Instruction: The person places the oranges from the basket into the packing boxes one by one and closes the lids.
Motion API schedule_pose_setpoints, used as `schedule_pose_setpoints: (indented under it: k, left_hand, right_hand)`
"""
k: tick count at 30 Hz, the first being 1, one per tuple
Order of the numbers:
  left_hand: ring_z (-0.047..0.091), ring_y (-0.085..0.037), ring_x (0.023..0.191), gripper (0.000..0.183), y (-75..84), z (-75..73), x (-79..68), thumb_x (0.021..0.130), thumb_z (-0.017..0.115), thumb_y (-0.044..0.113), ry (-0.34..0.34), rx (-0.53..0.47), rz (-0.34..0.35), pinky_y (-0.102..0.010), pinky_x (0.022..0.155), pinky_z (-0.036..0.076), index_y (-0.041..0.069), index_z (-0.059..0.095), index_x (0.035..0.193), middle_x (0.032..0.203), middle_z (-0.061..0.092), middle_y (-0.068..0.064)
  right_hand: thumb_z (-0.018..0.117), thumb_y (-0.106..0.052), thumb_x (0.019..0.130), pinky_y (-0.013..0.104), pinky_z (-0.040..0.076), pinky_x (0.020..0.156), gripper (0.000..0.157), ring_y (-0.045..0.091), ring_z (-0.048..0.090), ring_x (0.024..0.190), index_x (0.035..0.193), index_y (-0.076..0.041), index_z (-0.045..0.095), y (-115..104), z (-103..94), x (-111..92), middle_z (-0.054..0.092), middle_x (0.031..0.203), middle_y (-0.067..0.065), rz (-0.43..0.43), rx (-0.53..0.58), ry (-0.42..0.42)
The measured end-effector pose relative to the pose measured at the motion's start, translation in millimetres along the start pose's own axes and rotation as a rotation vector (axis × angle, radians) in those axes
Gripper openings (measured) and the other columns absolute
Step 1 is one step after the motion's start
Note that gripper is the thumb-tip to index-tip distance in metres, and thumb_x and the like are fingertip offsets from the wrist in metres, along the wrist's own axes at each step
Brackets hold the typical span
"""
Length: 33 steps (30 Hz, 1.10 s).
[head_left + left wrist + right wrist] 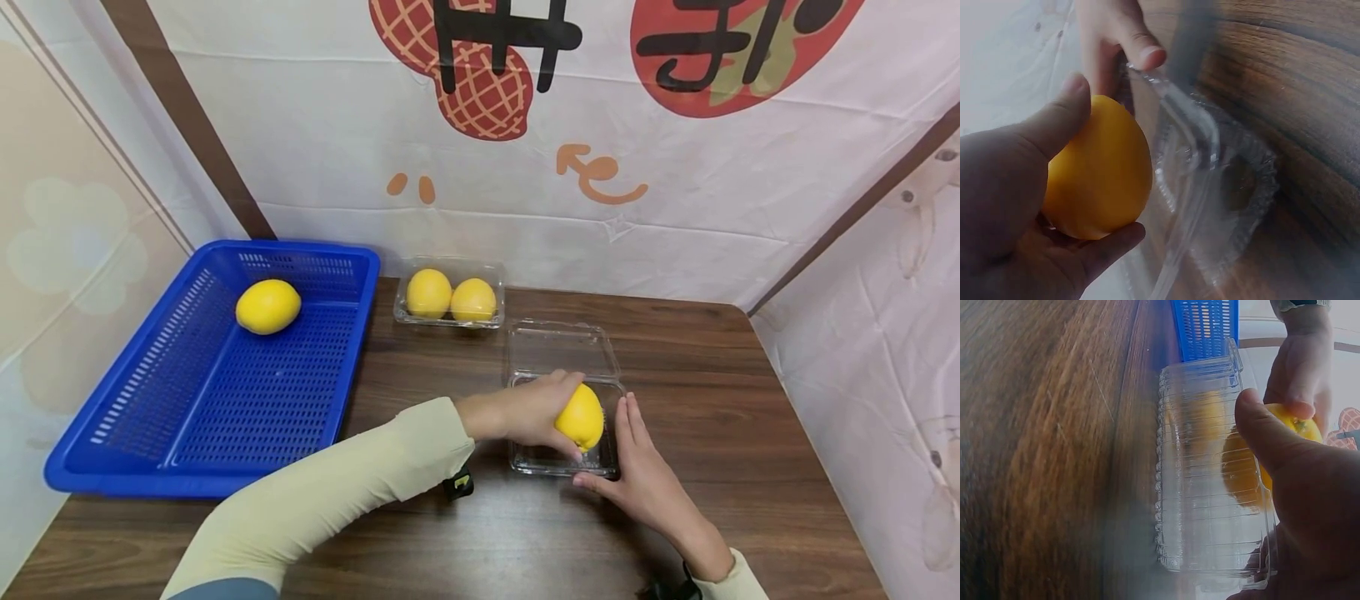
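Note:
My left hand (pixel 531 410) grips a yellow lemon (pixel 582 417) from the side, with the thumb and fingers around it. The lemon is over the lower half of an open clear plastic clamshell box (pixel 534 463); whether it touches the bottom cannot be told. The box's lid (pixel 562 350) lies folded back, away from me. My right hand (pixel 648 475) rests against the box's near right corner, fingers straight along the right side and thumb at the front edge. In the right wrist view, the thumb (pixel 1275 434) crosses the rim in front of the lemon (pixel 1307 428).
A blue plastic basket (pixel 348 367) stands at the left with one lemon (pixel 268 307) in it. Behind, near the cloth wall (pixel 675 233), a clear box (pixel 491 273) holds two lemons (pixel 473 300). Everything stands on a brown wooden table (pixel 705 400).

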<state>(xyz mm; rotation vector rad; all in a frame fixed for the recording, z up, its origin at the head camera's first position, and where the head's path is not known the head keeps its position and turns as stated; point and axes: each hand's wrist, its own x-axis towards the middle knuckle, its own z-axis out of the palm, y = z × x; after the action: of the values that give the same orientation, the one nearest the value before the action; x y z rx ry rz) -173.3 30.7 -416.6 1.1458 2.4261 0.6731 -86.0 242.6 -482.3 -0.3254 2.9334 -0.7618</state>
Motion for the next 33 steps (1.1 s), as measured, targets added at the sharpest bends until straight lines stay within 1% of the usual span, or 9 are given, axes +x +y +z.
schedule_pose_setpoints:
  k: [2, 7, 9, 14, 20, 25, 29, 33]
  left_hand:
    - [0.052, -0.02, 0.119, 0.102, -0.4, 4.4, 1.9, 0.082, 0.085, 0.042, -0.007, 0.026, 0.008, -0.028, 0.103, 0.046, -0.005, 0.03, 0.153, 0.142, 0.049, -0.017]
    - [0.052, -0.022, 0.12, 0.099, 0.1, 12.5, 6.0, 0.084, 0.084, 0.042, -0.028, 0.053, 0.018, -0.028, 0.104, 0.045, -0.005, 0.031, 0.153, 0.14, 0.049, -0.017]
    - [0.052, -0.023, 0.12, 0.098, -0.1, 14.4, 7.0, 0.085, 0.083, 0.043, -0.037, 0.051, 0.013, -0.029, 0.103, 0.045, -0.005, 0.03, 0.153, 0.14, 0.049, -0.017]
    - [0.05, -0.025, 0.124, 0.098, -4.2, 18.4, 9.9, 0.088, 0.079, 0.046, -0.047, 0.064, -0.011, -0.03, 0.108, 0.042, -0.004, 0.027, 0.154, 0.143, 0.046, -0.018]
    - [0.049, -0.026, 0.124, 0.096, -7.7, 22.6, 14.4, 0.089, 0.077, 0.045, -0.049, 0.045, -0.016, -0.031, 0.108, 0.043, -0.003, 0.025, 0.154, 0.143, 0.045, -0.018]
    - [0.049, -0.026, 0.125, 0.097, -8.8, 29.5, 18.5, 0.089, 0.077, 0.045, -0.058, 0.04, -0.015, -0.031, 0.109, 0.042, -0.003, 0.024, 0.155, 0.144, 0.044, -0.019]
    - [0.048, -0.027, 0.129, 0.098, -9.2, 33.7, 21.6, 0.089, 0.077, 0.046, -0.057, 0.048, -0.013, -0.031, 0.112, 0.039, -0.003, 0.023, 0.156, 0.147, 0.043, -0.019]
    - [0.044, -0.027, 0.135, 0.101, -9.4, 34.8, 24.6, 0.09, 0.077, 0.046, -0.053, 0.031, -0.017, -0.031, 0.115, 0.036, -0.002, 0.02, 0.158, 0.152, 0.039, -0.018]
  right_hand:
    - [0.082, -0.055, 0.08, 0.062, 0.037, 0.109, 0.128, 0.051, 0.02, 0.147, 0.157, 0.012, 0.006, 0.2, 0.4, 0.0, -0.001, 0.164, 0.033, -0.006, -0.001, 0.005]
    - [0.083, -0.055, 0.079, 0.062, 0.037, 0.109, 0.128, 0.051, 0.021, 0.147, 0.157, 0.013, 0.007, 0.5, 0.7, 0.0, 0.001, 0.164, 0.034, -0.022, -0.007, 0.023]
    - [0.083, -0.055, 0.079, 0.062, 0.037, 0.109, 0.128, 0.052, 0.021, 0.147, 0.157, 0.013, 0.007, 0.6, 0.7, 0.0, 0.001, 0.164, 0.035, -0.023, -0.007, 0.025]
    - [0.081, -0.056, 0.081, 0.062, 0.039, 0.107, 0.128, 0.052, 0.021, 0.147, 0.157, 0.012, 0.004, 0.0, 1.1, 0.3, -0.002, 0.164, 0.034, -0.014, 0.008, 0.011]
    - [0.082, -0.054, 0.081, 0.062, 0.042, 0.105, 0.128, 0.053, 0.022, 0.146, 0.157, 0.011, 0.001, 0.8, 1.7, 0.2, -0.003, 0.164, 0.034, -0.007, 0.019, 0.006]
    - [0.082, -0.054, 0.081, 0.061, 0.042, 0.105, 0.13, 0.052, 0.021, 0.146, 0.158, 0.011, -0.001, 1.9, 2.3, 0.0, -0.003, 0.163, 0.035, -0.009, 0.027, 0.009]
    - [0.081, -0.055, 0.081, 0.062, 0.04, 0.107, 0.13, 0.052, 0.019, 0.147, 0.157, 0.011, -0.001, 2.0, 2.0, -0.4, -0.004, 0.164, 0.035, -0.008, 0.044, 0.005]
    - [0.081, -0.054, 0.081, 0.062, 0.04, 0.106, 0.13, 0.053, 0.022, 0.146, 0.158, 0.01, -0.002, 1.5, 0.9, -0.4, -0.004, 0.164, 0.034, -0.002, 0.057, 0.007]
